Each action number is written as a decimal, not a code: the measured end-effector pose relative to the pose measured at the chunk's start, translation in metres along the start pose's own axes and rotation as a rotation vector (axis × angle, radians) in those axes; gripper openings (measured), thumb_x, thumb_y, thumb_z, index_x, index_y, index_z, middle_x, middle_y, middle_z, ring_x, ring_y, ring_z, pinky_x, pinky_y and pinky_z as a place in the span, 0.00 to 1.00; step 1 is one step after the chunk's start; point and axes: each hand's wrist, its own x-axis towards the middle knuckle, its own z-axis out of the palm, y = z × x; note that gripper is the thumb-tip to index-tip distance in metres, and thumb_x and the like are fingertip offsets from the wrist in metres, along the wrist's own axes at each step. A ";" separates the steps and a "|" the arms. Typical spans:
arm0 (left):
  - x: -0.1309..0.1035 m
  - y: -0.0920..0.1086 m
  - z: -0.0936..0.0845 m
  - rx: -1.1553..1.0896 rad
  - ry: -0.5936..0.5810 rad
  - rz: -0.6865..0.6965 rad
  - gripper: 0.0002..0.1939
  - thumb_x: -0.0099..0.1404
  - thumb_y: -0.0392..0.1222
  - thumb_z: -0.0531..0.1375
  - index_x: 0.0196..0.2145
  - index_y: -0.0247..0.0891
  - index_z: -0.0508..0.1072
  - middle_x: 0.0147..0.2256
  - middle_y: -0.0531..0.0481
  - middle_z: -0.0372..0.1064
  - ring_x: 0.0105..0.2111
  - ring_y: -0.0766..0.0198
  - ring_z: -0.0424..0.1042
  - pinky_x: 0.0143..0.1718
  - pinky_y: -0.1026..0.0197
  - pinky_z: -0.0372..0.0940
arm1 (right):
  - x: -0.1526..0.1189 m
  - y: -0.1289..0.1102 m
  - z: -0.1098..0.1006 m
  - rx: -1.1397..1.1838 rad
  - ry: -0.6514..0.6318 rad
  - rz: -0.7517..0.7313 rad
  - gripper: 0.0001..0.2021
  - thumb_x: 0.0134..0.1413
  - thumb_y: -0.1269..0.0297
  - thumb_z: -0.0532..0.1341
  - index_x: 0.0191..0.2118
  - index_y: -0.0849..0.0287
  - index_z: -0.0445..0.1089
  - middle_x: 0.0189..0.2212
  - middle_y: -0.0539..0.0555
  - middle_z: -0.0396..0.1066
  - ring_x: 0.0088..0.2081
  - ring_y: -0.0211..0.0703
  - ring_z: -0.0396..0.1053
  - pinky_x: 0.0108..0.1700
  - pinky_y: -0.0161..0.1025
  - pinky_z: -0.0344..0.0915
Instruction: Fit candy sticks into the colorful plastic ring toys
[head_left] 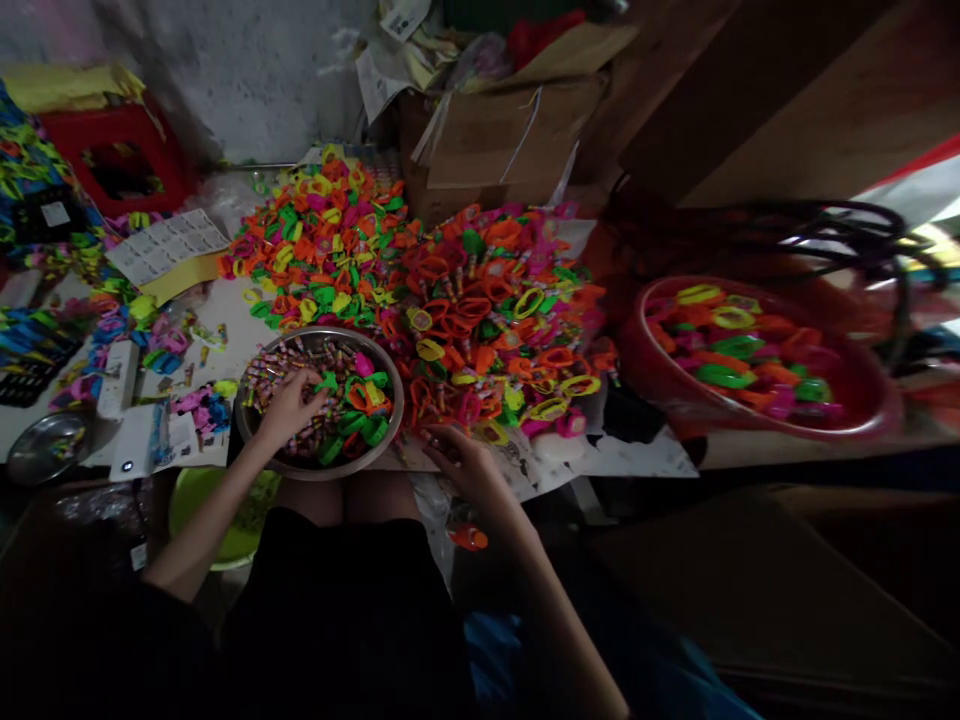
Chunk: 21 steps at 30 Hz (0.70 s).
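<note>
A round metal bowl (395,425) rests at the table's front edge, over my lap. In it lie many small striped tubes (274,375) on the left and bright toy watches (373,430) on the right. My left hand (291,410) reaches into the bowl, thumb and fingers closed around the end of a green plastic piece (328,382); its exact kind is unclear. To the right of the bowl, my right hand (466,465) hovers by the front of a heap of orange, pink and yellow toy watches (480,320). Its bent fingers are apart, with nothing visible between them.
Another colourful heap (322,230) lies behind the bowl, near a cardboard box (510,140). A red basin (757,425) of similar pieces stands at right. On the left are a printed sheet (169,245), a red stool (120,160) and a small metal dish (34,465). A green tub (187,510) sits below.
</note>
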 end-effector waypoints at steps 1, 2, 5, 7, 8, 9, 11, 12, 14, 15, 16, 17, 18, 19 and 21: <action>-0.005 0.008 -0.001 -0.090 -0.010 -0.007 0.09 0.63 0.45 0.55 0.36 0.36 0.65 0.36 0.48 0.65 0.38 0.62 0.66 0.40 0.62 0.60 | 0.000 -0.007 0.003 0.027 -0.021 -0.017 0.19 0.53 0.55 0.57 0.46 0.62 0.68 0.32 0.54 0.71 0.30 0.34 0.67 0.33 0.30 0.63; -0.011 0.017 -0.002 -0.153 -0.018 -0.006 0.10 0.63 0.46 0.56 0.36 0.36 0.64 0.35 0.49 0.65 0.37 0.63 0.66 0.39 0.62 0.60 | 0.001 -0.014 0.006 0.053 -0.040 -0.036 0.19 0.54 0.56 0.57 0.47 0.62 0.67 0.33 0.54 0.72 0.31 0.34 0.67 0.34 0.30 0.64; -0.028 0.048 -0.007 -0.235 -0.028 0.017 0.14 0.59 0.49 0.60 0.33 0.36 0.64 0.33 0.51 0.64 0.35 0.65 0.65 0.38 0.64 0.59 | 0.000 -0.039 0.012 0.105 -0.085 -0.111 0.16 0.54 0.57 0.57 0.46 0.60 0.68 0.36 0.53 0.72 0.34 0.34 0.68 0.37 0.30 0.65; -0.037 0.066 -0.012 -0.275 -0.051 0.024 0.13 0.58 0.49 0.61 0.31 0.36 0.65 0.31 0.51 0.63 0.35 0.65 0.64 0.37 0.64 0.59 | -0.002 -0.054 0.013 0.131 -0.110 -0.174 0.15 0.56 0.57 0.56 0.45 0.59 0.68 0.40 0.53 0.72 0.38 0.34 0.69 0.42 0.30 0.65; -0.041 0.074 -0.015 -0.317 -0.069 0.021 0.13 0.58 0.48 0.62 0.31 0.36 0.65 0.31 0.51 0.63 0.35 0.65 0.64 0.37 0.64 0.59 | -0.004 -0.059 0.013 0.139 -0.110 -0.201 0.15 0.56 0.57 0.55 0.45 0.59 0.68 0.41 0.53 0.71 0.41 0.34 0.69 0.45 0.31 0.65; -0.043 0.080 -0.017 -0.383 -0.085 0.008 0.12 0.57 0.46 0.62 0.32 0.36 0.65 0.31 0.51 0.64 0.35 0.65 0.65 0.37 0.64 0.59 | -0.005 -0.064 0.013 0.144 -0.104 -0.221 0.15 0.57 0.57 0.55 0.45 0.59 0.68 0.42 0.54 0.71 0.43 0.35 0.69 0.47 0.31 0.64; -0.047 0.087 -0.019 -0.587 -0.120 -0.068 0.12 0.56 0.45 0.62 0.32 0.36 0.65 0.32 0.51 0.64 0.35 0.66 0.65 0.37 0.65 0.59 | -0.008 -0.069 0.013 0.142 -0.093 -0.219 0.14 0.58 0.58 0.54 0.46 0.59 0.67 0.42 0.54 0.71 0.44 0.35 0.69 0.47 0.31 0.64; -0.049 0.089 -0.019 -0.725 -0.124 -0.136 0.12 0.56 0.44 0.62 0.33 0.36 0.64 0.31 0.52 0.64 0.34 0.66 0.66 0.38 0.65 0.59 | -0.010 -0.069 0.014 0.143 -0.092 -0.194 0.15 0.58 0.58 0.54 0.46 0.59 0.66 0.40 0.54 0.71 0.42 0.35 0.69 0.45 0.31 0.65; -0.050 0.090 -0.015 -1.024 -0.104 -0.291 0.12 0.55 0.44 0.60 0.33 0.36 0.64 0.31 0.52 0.65 0.34 0.66 0.67 0.38 0.64 0.61 | -0.012 -0.069 0.019 0.191 -0.105 -0.121 0.15 0.59 0.56 0.52 0.47 0.60 0.63 0.33 0.53 0.71 0.33 0.32 0.69 0.35 0.29 0.66; -0.051 0.090 -0.012 -1.157 -0.089 -0.355 0.11 0.55 0.44 0.59 0.34 0.37 0.63 0.30 0.52 0.65 0.35 0.65 0.68 0.39 0.62 0.62 | -0.013 -0.069 0.023 0.253 -0.119 -0.086 0.15 0.59 0.55 0.51 0.46 0.60 0.61 0.30 0.52 0.70 0.28 0.31 0.68 0.31 0.28 0.65; -0.052 0.090 -0.009 -1.260 -0.072 -0.399 0.10 0.54 0.44 0.56 0.34 0.37 0.63 0.30 0.51 0.65 0.35 0.64 0.69 0.41 0.60 0.63 | -0.014 -0.068 0.028 0.342 -0.135 -0.055 0.15 0.59 0.54 0.50 0.45 0.60 0.59 0.30 0.51 0.70 0.25 0.30 0.66 0.27 0.28 0.64; -0.053 0.090 -0.006 -1.324 -0.064 -0.421 0.10 0.54 0.43 0.54 0.34 0.37 0.64 0.31 0.50 0.66 0.36 0.63 0.69 0.42 0.57 0.64 | -0.015 -0.069 0.034 0.447 -0.154 -0.027 0.15 0.59 0.53 0.50 0.44 0.59 0.57 0.31 0.52 0.69 0.23 0.29 0.66 0.24 0.28 0.63; -0.055 0.090 -0.002 -1.349 -0.068 -0.424 0.11 0.53 0.42 0.51 0.35 0.37 0.65 0.32 0.50 0.67 0.37 0.62 0.69 0.44 0.55 0.64 | -0.016 -0.069 0.040 0.553 -0.168 -0.003 0.16 0.58 0.52 0.50 0.43 0.59 0.55 0.35 0.53 0.69 0.23 0.29 0.66 0.23 0.28 0.64; -0.057 0.090 0.001 -1.342 -0.076 -0.418 0.13 0.52 0.41 0.50 0.36 0.37 0.65 0.33 0.49 0.67 0.39 0.61 0.69 0.45 0.53 0.64 | -0.017 -0.071 0.045 0.649 -0.172 0.017 0.16 0.57 0.50 0.51 0.43 0.58 0.53 0.38 0.54 0.68 0.24 0.30 0.68 0.23 0.29 0.66; -0.061 0.091 0.005 -1.278 -0.088 -0.393 0.17 0.52 0.40 0.47 0.39 0.37 0.66 0.37 0.47 0.68 0.43 0.60 0.69 0.48 0.51 0.63 | -0.018 -0.074 0.052 0.764 -0.145 0.038 0.17 0.55 0.50 0.53 0.42 0.57 0.52 0.40 0.54 0.67 0.28 0.32 0.70 0.25 0.30 0.69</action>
